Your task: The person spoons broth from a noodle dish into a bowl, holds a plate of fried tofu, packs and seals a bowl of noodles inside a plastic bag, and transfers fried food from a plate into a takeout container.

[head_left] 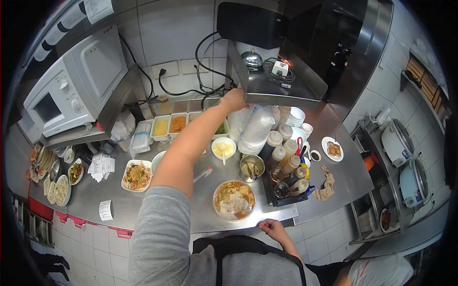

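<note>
Bare counter (pixel 202 202) opens left of the soup bowl (pixel 234 200), a passable lane (the left arm (pixel 179 152) bounds it on the left). Right of the bowl, tall bottles (pixel 277 156) block sideways passage, with open counter beyond. The metal shelf (pixel 305 85) overhangs the far side, plastic-wrapped bundles (pixel 258 129) crowding its near edge.

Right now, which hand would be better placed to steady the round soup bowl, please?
Likely the right hand: it is by the counter, near the soup bowl, while the left hand is back by the shelf.
</note>
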`<action>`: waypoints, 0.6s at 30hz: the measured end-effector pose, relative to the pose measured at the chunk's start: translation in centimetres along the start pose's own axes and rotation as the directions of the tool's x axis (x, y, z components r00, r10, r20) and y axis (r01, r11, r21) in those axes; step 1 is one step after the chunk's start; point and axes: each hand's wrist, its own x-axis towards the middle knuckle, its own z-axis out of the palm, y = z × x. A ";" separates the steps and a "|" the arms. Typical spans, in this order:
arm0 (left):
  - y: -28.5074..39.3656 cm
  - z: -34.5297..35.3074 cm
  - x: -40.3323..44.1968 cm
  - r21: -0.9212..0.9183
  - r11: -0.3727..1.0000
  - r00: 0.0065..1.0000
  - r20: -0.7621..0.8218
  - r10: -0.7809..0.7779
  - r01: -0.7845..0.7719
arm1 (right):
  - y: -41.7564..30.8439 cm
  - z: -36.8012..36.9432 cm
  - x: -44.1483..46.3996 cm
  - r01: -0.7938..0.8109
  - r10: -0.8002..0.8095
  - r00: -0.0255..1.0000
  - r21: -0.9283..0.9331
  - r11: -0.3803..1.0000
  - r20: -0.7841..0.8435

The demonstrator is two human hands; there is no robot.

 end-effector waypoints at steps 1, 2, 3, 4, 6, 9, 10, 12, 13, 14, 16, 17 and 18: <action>0.3 -0.3 0.0 -0.016 1.000 1.000 0.009 0.010 -0.010 | -0.2 0.1 0.0 0.000 0.001 1.000 -0.021 1.000 0.004; 0.0 0.0 0.2 -0.032 0.999 0.999 -0.021 0.031 -0.032 | -0.4 0.2 -0.1 -0.002 0.003 1.000 -0.042 0.999 0.009; -0.6 0.6 0.6 -0.047 0.997 0.997 -0.051 0.052 -0.055 | -0.5 0.2 -0.2 -0.001 0.001 1.000 -0.028 1.000 0.001; -0.6 0.4 0.7 -0.063 0.995 0.994 -0.080 0.073 -0.078 | -0.6 0.3 -0.3 0.000 0.000 1.000 -0.013 1.000 -0.007; -1.1 -0.5 1.3 -0.240 0.952 0.972 -0.180 0.151 -0.192 | -0.5 0.4 -0.4 -0.004 0.004 1.000 0.023 1.000 -0.017; 0.3 -3.1 0.5 -0.323 0.940 0.971 -0.234 0.038 -0.114 | 0.2 0.4 -0.8 -0.016 0.018 1.000 0.068 0.998 -0.024; 0.6 -3.6 0.1 -0.325 0.945 0.971 -0.236 -0.037 -0.043 | 0.0 0.3 -1.1 -0.020 0.022 0.999 0.066 0.998 -0.028; -0.9 -2.3 0.2 -0.600 0.792 0.916 -0.243 -0.318 0.116 | -0.2 0.3 -1.5 -0.025 0.028 0.999 0.079 0.997 -0.036; -0.8 -2.7 0.2 -0.717 0.675 0.867 -0.215 -0.449 0.172 | -0.3 0.3 -1.6 -0.025 0.028 0.999 0.094 0.995 -0.041; -0.6 -2.9 -0.1 -0.868 0.476 0.788 -0.194 -0.584 0.140 | -0.4 0.3 -1.6 -0.022 0.027 0.999 0.109 0.994 -0.045; 0.1 -4.2 0.1 -0.973 0.171 0.694 -0.229 -0.683 -0.152 | -0.5 -0.1 -1.4 -0.053 0.056 0.998 0.104 0.993 -0.029; 0.5 -5.2 0.3 -0.952 0.017 0.645 -0.219 -0.732 -0.305 | -0.7 -0.2 -1.3 -0.069 0.072 0.997 0.102 0.992 -0.018; -0.2 -6.7 0.7 -0.934 0.059 0.618 -0.280 -0.735 -0.353 | -1.2 -0.4 -1.2 -0.078 0.078 0.997 0.096 0.992 -0.003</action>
